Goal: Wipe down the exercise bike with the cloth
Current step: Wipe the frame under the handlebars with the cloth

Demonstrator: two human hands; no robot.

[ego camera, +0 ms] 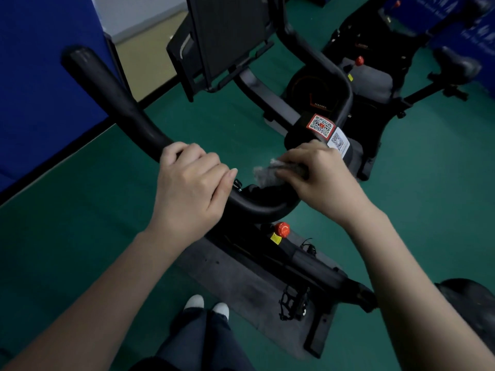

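Nearest, below the handlebar: two white shoes on the green floor, a grey mat under the bike, one pedal, and a red knob just under the bar's bend.

Left hand: grip wrapped over the handlebar at its near bend, fingers curled round the tube, steadying it.

Right hand: grip pinched on a grey cloth, fingers bent over it. It presses the cloth onto the handlebar's middle section. The hands are near each other but apart.

Beyond the handlebar: QR stickers on the stem, a dark screen above, a second bike further off.

Risks, as I judge them:
- The cloth is bunched small, so bare fingers may do the rubbing and leave streaks.
- A loose corner could snag on the metal fitting between the hands.
- Wiping across the stickers could lift an edge.

Hard to read:
- Most of the cloth sits under the right hand, and the bar beneath it is hidden.
- A dark rounded shape, likely the saddle, is cut off at the edge.
- The light is dim, so dirt or damp cannot be judged.
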